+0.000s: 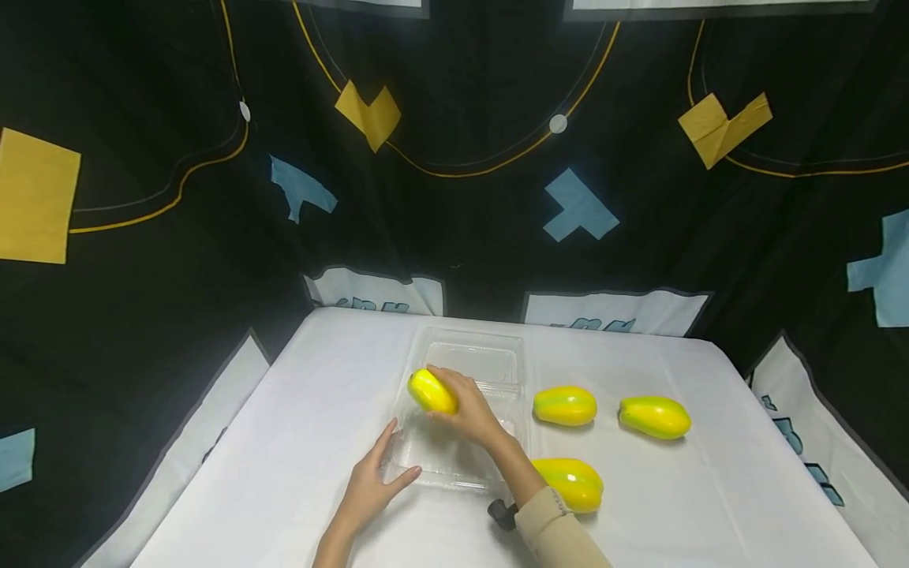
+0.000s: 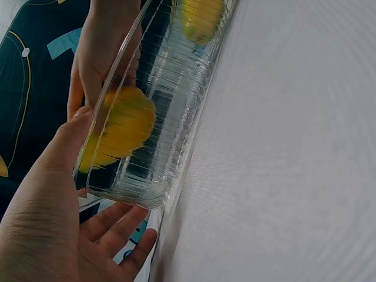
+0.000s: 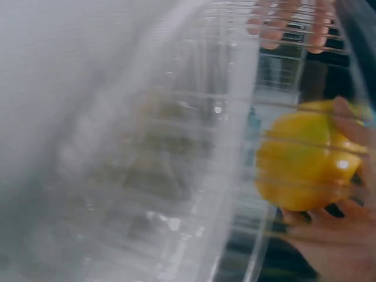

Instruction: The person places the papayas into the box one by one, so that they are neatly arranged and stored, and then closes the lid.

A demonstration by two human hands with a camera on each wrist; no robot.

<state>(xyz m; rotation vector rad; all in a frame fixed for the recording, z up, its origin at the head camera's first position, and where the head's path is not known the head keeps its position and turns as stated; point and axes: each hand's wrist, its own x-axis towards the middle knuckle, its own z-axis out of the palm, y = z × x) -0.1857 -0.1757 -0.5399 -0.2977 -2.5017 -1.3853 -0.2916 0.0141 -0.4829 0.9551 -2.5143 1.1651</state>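
A yellow papaya [image 1: 432, 391] is held in my right hand [image 1: 465, 402], fingers and thumb around it, over the left side of a clear plastic clamshell container [image 1: 454, 473]. The container lies with its lid [image 1: 472, 355] folded back. My left hand [image 1: 369, 487] is at the near left corner of the container, thumb and fingers spread along its outside. In the left wrist view the thumb touches the rim, and the held papaya [image 2: 126, 123] shows through the clear wall. The right wrist view shows the fingers wrapping the papaya [image 3: 308, 158] behind the blurred plastic.
Two papayas lie right of the container, one nearer [image 1: 565, 405] and one farther right [image 1: 655, 416]. Another papaya [image 1: 571, 483] is partly behind my right forearm. All rest on a white-covered table [image 1: 710, 505], with a dark patterned cloth [image 1: 461, 229] behind.
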